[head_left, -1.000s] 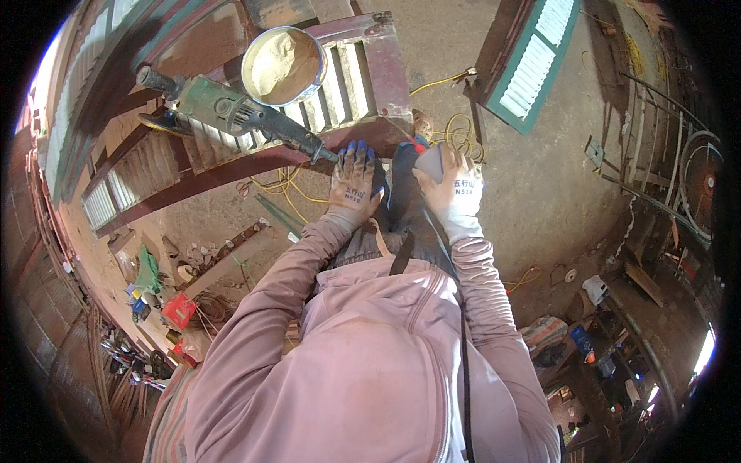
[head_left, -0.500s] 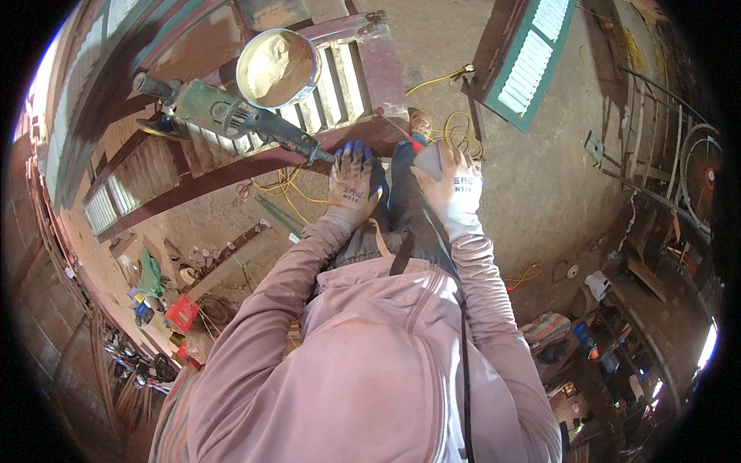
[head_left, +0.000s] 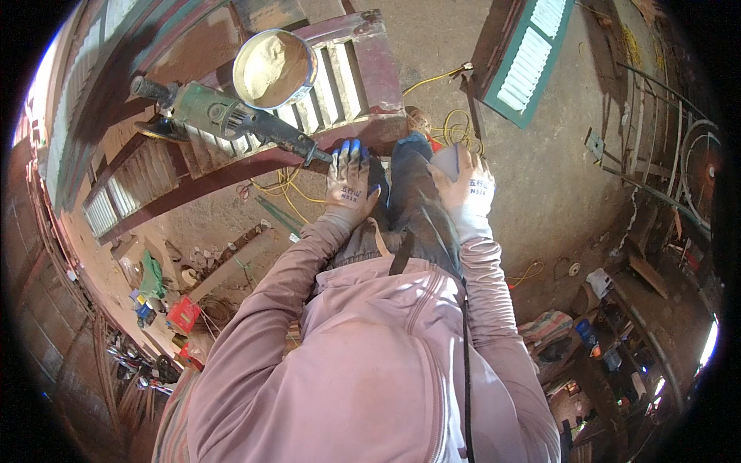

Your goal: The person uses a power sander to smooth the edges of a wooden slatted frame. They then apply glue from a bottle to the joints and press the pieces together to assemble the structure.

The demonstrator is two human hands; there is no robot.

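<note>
Both gloved hands reach forward from pink sleeves over a dark trouser leg. Left hand (head_left: 349, 184) lies flat, fingers spread, blue fingertips just beside the black handle end of a green angle grinder (head_left: 224, 121) resting on a dark red louvred wooden shutter (head_left: 351, 73). Right hand (head_left: 463, 185) is curled around a small grey sanding block (head_left: 448, 160).
</note>
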